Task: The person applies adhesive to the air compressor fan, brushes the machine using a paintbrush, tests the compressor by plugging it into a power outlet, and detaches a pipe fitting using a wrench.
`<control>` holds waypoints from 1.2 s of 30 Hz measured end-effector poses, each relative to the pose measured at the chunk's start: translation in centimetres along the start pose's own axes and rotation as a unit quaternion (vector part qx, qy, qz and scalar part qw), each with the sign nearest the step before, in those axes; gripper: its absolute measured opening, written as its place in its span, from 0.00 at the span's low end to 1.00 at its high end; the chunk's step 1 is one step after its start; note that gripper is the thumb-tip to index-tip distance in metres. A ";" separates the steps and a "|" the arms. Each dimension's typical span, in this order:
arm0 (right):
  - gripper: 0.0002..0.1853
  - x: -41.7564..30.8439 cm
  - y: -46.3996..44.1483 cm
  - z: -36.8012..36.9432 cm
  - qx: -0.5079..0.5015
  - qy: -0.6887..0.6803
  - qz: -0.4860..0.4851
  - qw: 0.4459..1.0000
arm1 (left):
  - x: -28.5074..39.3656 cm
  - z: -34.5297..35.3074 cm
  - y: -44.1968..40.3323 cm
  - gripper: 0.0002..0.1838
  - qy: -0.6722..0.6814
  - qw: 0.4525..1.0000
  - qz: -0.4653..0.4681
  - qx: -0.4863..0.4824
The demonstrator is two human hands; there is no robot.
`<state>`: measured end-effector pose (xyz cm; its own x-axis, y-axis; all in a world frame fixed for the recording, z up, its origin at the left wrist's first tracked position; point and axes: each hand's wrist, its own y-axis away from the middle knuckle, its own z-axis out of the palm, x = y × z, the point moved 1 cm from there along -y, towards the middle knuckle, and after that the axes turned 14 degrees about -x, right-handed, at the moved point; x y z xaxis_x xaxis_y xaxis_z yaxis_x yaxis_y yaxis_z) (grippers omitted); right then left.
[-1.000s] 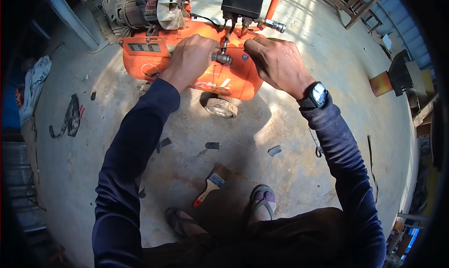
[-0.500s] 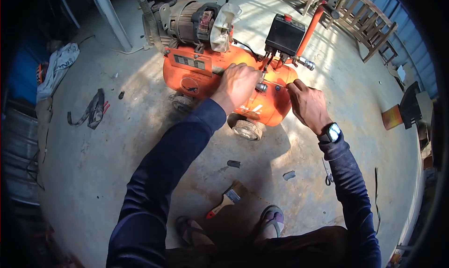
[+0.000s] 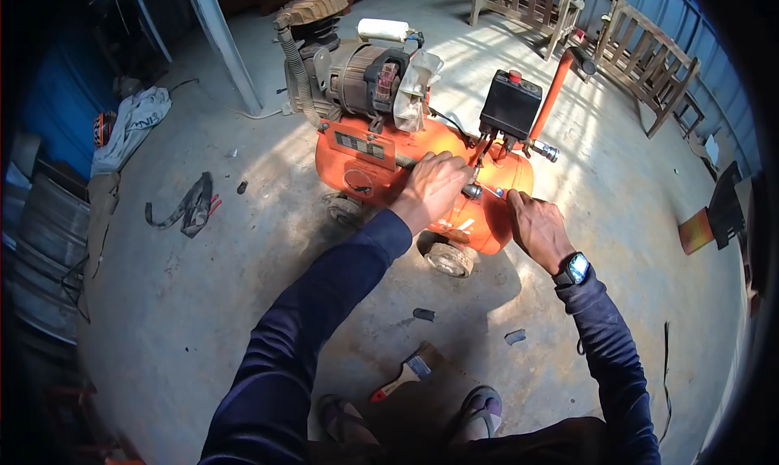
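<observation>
An orange air compressor tank (image 3: pixel 489 215) stands on wheels, with a motor (image 3: pixel 359 79) and a black switch box (image 3: pixel 511 105) on top. My left hand (image 3: pixel 439 184) is closed beside the metal fitting (image 3: pixel 471 191) on the tank; what its fingers hold is hidden. My right hand (image 3: pixel 540 227) is closed at the tank's right end. Its fingertips pinch something thin that points toward the fitting, too small to make out. A watch (image 3: pixel 578 268) is on my right wrist.
A paintbrush (image 3: pixel 408 372) lies on the floor before my feet, near dark scraps (image 3: pixel 423 314). Farther left are a black strap (image 3: pixel 193 208) and a pale cloth bag (image 3: pixel 138 124). Wooden furniture (image 3: pixel 645 59) stands at the back right, and an orange-yellow can (image 3: pixel 695 231) at the right.
The view has tilted up and shifted left, so the compressor appears lower and farther right. Both hands stay closed near the fitting.
</observation>
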<state>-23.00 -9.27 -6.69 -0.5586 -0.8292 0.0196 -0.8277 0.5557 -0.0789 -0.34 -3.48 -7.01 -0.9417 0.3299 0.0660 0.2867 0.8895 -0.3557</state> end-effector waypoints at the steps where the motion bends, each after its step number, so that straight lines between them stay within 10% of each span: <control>1: 0.05 0.0 -0.1 -0.3 0.002 0.000 -0.002 1.000 | -0.1 -0.1 0.0 0.07 -0.002 1.000 -0.001 0.001; 36: 0.14 1.3 0.1 -0.3 0.127 -0.048 -0.010 0.991 | 0.0 -0.2 -0.3 0.08 0.067 0.998 -0.009 0.006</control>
<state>-23.78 -10.28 -6.41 -0.5237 -0.8490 -0.0705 -0.7916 0.5155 -0.3280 -0.41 -3.65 -6.77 -0.9145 0.3536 0.1964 0.2667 0.8922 -0.3645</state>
